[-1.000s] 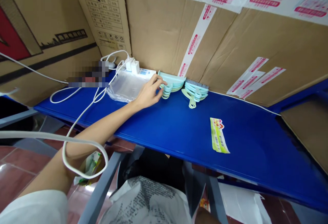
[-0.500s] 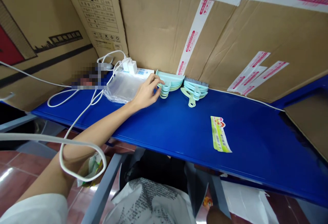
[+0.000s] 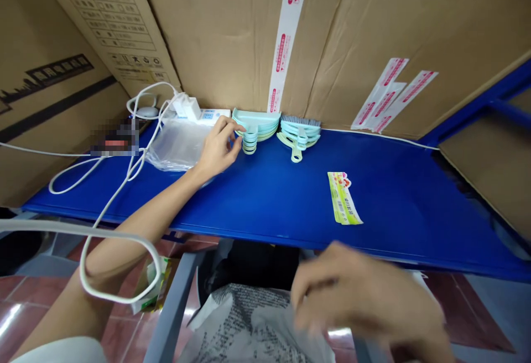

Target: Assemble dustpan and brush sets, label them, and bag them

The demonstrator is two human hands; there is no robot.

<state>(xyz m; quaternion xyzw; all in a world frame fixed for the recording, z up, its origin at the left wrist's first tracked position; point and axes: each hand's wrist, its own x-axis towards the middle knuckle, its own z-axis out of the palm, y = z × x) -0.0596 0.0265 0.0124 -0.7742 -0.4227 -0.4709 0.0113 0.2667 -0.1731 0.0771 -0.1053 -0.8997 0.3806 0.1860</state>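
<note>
My left hand (image 3: pixel 220 146) reaches over the blue table, its fingertips at the left edge of a stack of mint and pale green dustpans (image 3: pixel 262 123). Its fingers are bent but apart, with nothing visibly held. Just right of the dustpans lies a stack of small brushes (image 3: pixel 299 135) in the same colours, grey bristles at the back. My right hand (image 3: pixel 365 296) is low in front of the table edge, smeared by motion, so its fingers do not show clearly. A yellow-green printed card (image 3: pixel 344 200) lies on the table beyond it.
Clear plastic bags (image 3: pixel 178 144) lie left of my left hand, before a white power strip (image 3: pixel 213 115) with plugs. A white cable (image 3: pixel 116 194) loops across the table and over my left forearm. Cardboard walls (image 3: pixel 224 36) close off the back. The blue table (image 3: pixel 265 202) has a front edge.
My right hand has come into view at the lower right. My left hand stays beside the dustpans. The whole view has shifted, so the table things sit further left.
</note>
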